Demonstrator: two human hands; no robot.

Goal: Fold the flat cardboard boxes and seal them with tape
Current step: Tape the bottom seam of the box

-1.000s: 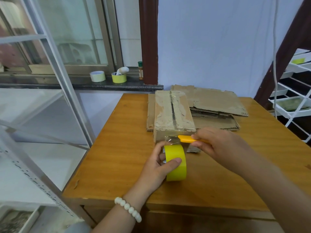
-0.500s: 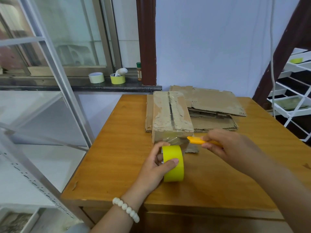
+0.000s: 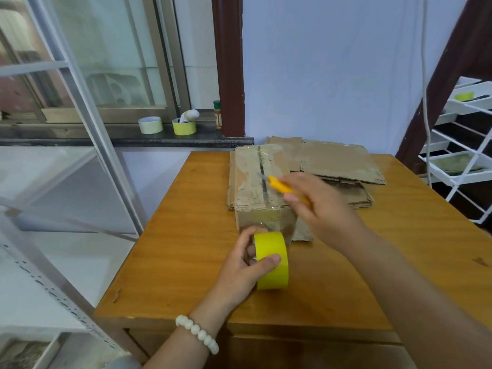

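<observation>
The only closed container I can see is the folded cardboard box (image 3: 262,187) on the wooden table (image 3: 186,235); its top flaps are shut, so I cannot see inside. On the windowsill a yellow roll (image 3: 184,127) has a white object (image 3: 189,115) standing in its core, beside a pale roll (image 3: 150,125) and a small bottle (image 3: 217,114). The white rack (image 3: 463,182) at the right has something greenish lying in one tray.

Compared with half a second ago, my view shows the right hand (image 3: 322,206) lifted from the box's near edge to above its top, blurred by motion. It grips the yellow cutter (image 3: 282,186), whose tip now lies over the dark seam. The left hand (image 3: 247,265) still grasps the yellow tape roll (image 3: 271,259) – thumb across the outer face, fingers curled at the core – just in front of the box's near face. I cannot tell whether a strip still joins the roll to the box.

The box stands near the table's far middle, partly on the flat cardboard stack (image 3: 340,166), which spreads out to its right. Its top is worn and scuffed, with glossy clear tape running along the centre seam and down onto the near face, where it looks wrinkled.
</observation>
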